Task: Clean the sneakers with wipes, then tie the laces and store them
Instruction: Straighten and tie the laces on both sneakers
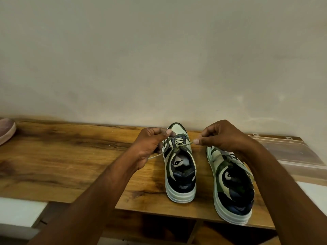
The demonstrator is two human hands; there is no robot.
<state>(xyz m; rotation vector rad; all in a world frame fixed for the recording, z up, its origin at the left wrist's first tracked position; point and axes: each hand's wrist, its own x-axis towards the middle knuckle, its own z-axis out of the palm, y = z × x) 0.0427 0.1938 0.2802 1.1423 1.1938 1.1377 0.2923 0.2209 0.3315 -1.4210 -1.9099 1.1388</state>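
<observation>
Both forearms reach up-frame, left hand [150,144] and right hand [221,137] each pinching a lace end [187,143] over the left sneaker [180,170], toe pointing toward the wall [159,59].

wooden shelf top [70,156], two sneakers [180,174], clear lid [292,152], pink shoe [6,129]

We see a plain, off-white plaster wall [159,55] filling the upper half of the view, faintly mottled and evenly lit. Against its foot runs a wooden tabletop [62,156] with strong dark grain and a warm orange-brown tone. Below its front edge we make out shadowed wooden shelf compartments [168,230], and pale floor [19,213] at lower left.
</observation>
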